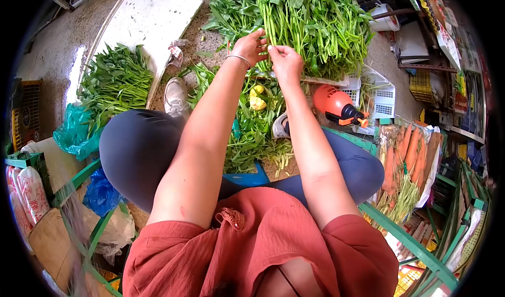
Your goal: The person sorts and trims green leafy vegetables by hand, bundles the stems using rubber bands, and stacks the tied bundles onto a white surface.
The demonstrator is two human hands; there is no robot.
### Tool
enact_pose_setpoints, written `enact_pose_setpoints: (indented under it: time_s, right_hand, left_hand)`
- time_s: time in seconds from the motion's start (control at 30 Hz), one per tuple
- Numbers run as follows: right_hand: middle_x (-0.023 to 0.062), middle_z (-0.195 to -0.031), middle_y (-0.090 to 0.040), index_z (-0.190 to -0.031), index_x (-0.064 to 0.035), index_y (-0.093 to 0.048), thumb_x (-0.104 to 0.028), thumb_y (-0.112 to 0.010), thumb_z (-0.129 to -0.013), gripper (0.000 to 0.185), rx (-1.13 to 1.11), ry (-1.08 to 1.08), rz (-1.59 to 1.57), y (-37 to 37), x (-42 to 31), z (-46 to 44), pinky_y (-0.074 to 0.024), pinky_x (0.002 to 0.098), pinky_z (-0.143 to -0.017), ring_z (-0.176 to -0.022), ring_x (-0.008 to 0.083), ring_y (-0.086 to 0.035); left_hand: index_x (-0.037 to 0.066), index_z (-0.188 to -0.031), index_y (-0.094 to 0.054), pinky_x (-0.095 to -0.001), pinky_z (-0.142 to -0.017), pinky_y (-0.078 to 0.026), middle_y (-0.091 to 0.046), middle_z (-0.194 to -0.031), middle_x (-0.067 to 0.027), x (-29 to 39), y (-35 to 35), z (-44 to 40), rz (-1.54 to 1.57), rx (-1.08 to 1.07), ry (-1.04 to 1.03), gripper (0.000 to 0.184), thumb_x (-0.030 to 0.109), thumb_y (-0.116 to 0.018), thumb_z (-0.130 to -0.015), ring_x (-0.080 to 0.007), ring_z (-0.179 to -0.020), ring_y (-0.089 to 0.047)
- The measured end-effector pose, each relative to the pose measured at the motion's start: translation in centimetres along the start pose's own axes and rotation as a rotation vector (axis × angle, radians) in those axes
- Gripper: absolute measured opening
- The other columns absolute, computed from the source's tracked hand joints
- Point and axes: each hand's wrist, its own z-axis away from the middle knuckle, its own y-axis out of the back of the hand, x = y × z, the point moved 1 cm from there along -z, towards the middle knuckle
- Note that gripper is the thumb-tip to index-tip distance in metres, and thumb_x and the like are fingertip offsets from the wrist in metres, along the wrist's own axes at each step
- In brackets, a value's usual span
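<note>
A big heap of long-stemmed leafy greens (321,29) lies at the top centre. My left hand (250,48), with a band at the wrist, touches the heap's near left edge, its fingers spread around a few stems. Close on its right, my right hand (285,61) has thumb and fingers pinched together on the lower ends of pale green stems (270,29). Between my legs lie loose leaves and cut stems (255,134), with yellow pieces (257,101) on top.
A smaller pile of greens (117,81) rests on a white board (152,13) at left, beside a teal plastic bag (78,131). An orange spray bottle (330,101) lies right of my right forearm. Carrots (409,152) and green metal bars (402,236) are at right.
</note>
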Motion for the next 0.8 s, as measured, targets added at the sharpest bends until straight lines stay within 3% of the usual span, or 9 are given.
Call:
enact_pose_setpoints:
  time_s: [0.07, 0.17, 0.2, 0.3, 0.37, 0.47, 0.57, 0.7, 0.8]
  right_hand:
    - [0.0043, -0.057, -0.058, -0.083, -0.0037, -0.064, -0.038, -0.060, -0.078, 0.035, -0.081, 0.024, -0.122, -0.2, -0.2, 0.6, -0.0406, 0.0267, -0.046, -0.046, 0.0124, -0.052]
    - [0.0040, -0.049, -0.054, -0.075, -0.0013, -0.063, -0.039, -0.059, -0.080, 0.038, -0.189, -0.030, 0.066, -0.6, 0.7, 1.0, -0.0404, 0.0276, -0.044, -0.043, 0.0114, -0.050]
    - [0.0121, -0.057, -0.057, -0.066, -0.0040, -0.060, -0.037, -0.058, -0.079, 0.036, 0.012, -0.075, -0.072, -0.3, 1.0, 1.6, -0.0405, 0.0374, -0.049, -0.051, 0.0268, -0.054]
    - [0.0079, -0.068, -0.062, -0.082, -0.0069, -0.061, -0.037, -0.058, -0.077, 0.030, 0.194, -0.112, 0.075, 0.2, 1.5, 1.2, -0.0440, 0.0359, -0.055, -0.059, 0.0241, -0.058]
    - [0.0121, -0.081, -0.063, -0.096, -0.0072, -0.059, -0.043, -0.062, -0.073, 0.043, -0.040, -0.222, 0.314, 0.9, -0.6, 0.7, -0.0466, 0.0360, -0.067, -0.076, 0.0271, -0.061]
    - [0.0125, -0.090, -0.063, -0.101, -0.0067, -0.057, -0.045, -0.065, -0.069, 0.051, -0.032, -0.217, 0.478, -0.3, 0.2, 0.0, -0.0467, 0.0387, -0.070, -0.083, 0.0287, -0.061]
    - [0.0125, -0.079, -0.064, -0.094, -0.0076, -0.062, -0.041, -0.067, -0.068, 0.043, -0.005, -0.206, 0.380, -0.9, 1.3, -0.3, -0.0464, 0.0357, -0.065, -0.073, 0.0257, -0.061]
    - [0.0102, -0.067, -0.062, -0.089, -0.0058, -0.063, -0.032, -0.067, -0.070, 0.033, 0.036, -0.047, 0.279, -1.2, 1.2, 1.1, -0.0459, 0.0325, -0.057, -0.060, 0.0224, -0.060]
    - [0.0092, -0.058, -0.059, -0.087, -0.0031, -0.063, -0.027, -0.065, -0.074, 0.027, -0.003, 0.067, 0.131, -1.5, 0.2, 1.7, -0.0431, 0.0282, -0.050, -0.049, 0.0170, -0.055]
  left_hand:
    - [0.011, -0.100, -0.052, -0.0380, -0.074, -0.042, -0.050, -0.077, -0.0010, 0.1, -0.2, -0.2, -0.060, 0.013, 0.017, 0.028, 0.034, -0.054, -0.084, -0.0174, -0.076, -0.049]
    - [0.007, -0.094, -0.054, -0.0371, -0.068, -0.046, -0.053, -0.077, -0.0048, 0.1, 0.1, -1.0, -0.268, 0.094, -0.017, 0.027, 0.030, -0.059, -0.081, -0.0178, -0.073, -0.053]
    - [0.006, -0.092, -0.054, -0.0373, -0.065, -0.048, -0.054, -0.078, -0.0063, 0.4, 0.1, -1.2, -0.299, 0.113, -0.023, 0.024, 0.027, -0.057, -0.081, -0.0186, -0.071, -0.054]
    - [0.002, -0.090, -0.053, -0.0391, -0.056, -0.050, -0.055, -0.079, -0.0087, 1.9, 0.8, -1.6, -0.430, 0.205, -0.023, 0.022, 0.021, -0.053, -0.079, -0.0206, -0.063, -0.055]
    - [0.001, -0.092, -0.051, -0.0391, -0.058, -0.050, -0.055, -0.080, -0.0093, 2.0, 0.9, -2.0, -0.351, 0.217, -0.010, 0.026, 0.023, -0.050, -0.079, -0.0209, -0.064, -0.055]
    - [0.002, -0.094, -0.050, -0.0363, -0.055, -0.048, -0.055, -0.080, -0.0080, 1.4, 0.6, -2.5, -0.360, 0.162, -0.019, 0.032, 0.030, -0.054, -0.079, -0.0184, -0.065, -0.054]
    - [0.003, -0.095, -0.050, -0.0329, -0.053, -0.045, -0.053, -0.078, -0.0054, -1.5, 0.8, -4.3, -0.399, 0.060, -0.128, 0.039, 0.035, -0.064, -0.076, -0.0150, -0.062, -0.051]
    - [0.002, -0.094, -0.051, -0.0322, -0.055, -0.047, -0.055, -0.078, -0.0049, -0.4, 0.7, -3.5, -0.288, 0.079, -0.072, 0.038, 0.036, -0.060, -0.079, -0.0174, -0.062, -0.053]
    - [0.005, -0.096, -0.054, -0.0333, -0.063, -0.049, -0.060, -0.082, -0.0080, 0.1, 1.2, -3.9, -0.136, -0.081, 0.018, 0.037, 0.039, -0.056, -0.082, -0.0193, -0.068, -0.058]
